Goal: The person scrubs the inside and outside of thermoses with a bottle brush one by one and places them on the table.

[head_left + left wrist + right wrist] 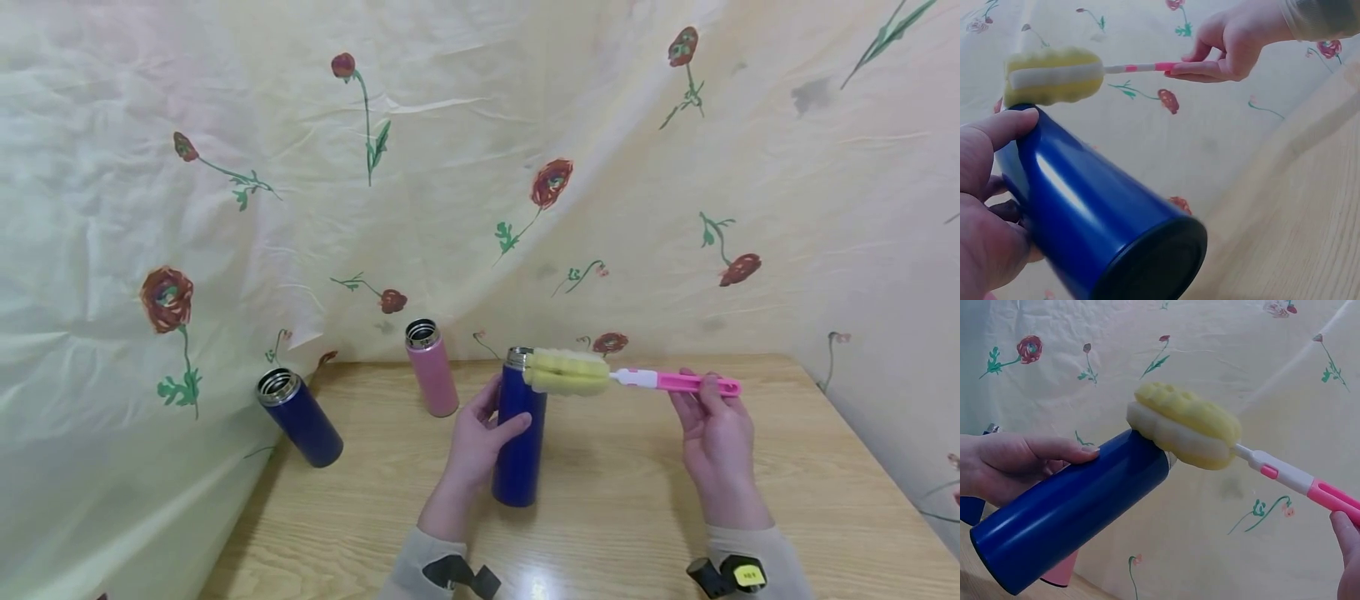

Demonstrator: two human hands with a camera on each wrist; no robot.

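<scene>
My left hand (477,435) grips a dark blue bottle (519,454) with a bare steel neck, its thumb across the front. The bottle is raised over the table, mouth upward. From the right, my right hand (716,429) holds a bottle brush by its pink and white handle (678,382). The brush's yellow and white sponge head (570,372) lies sideways at the bottle's mouth, outside it. In the right wrist view the sponge head (1185,428) overlaps the top of the blue bottle (1075,512); whether they touch I cannot tell.
A second dark blue bottle (303,421), lidless, stands at the table's left side. Behind my left hand is a pink bottle (433,371), also uncapped. A flower-printed cloth (450,208) hangs behind the wooden table (615,517) and at its sides.
</scene>
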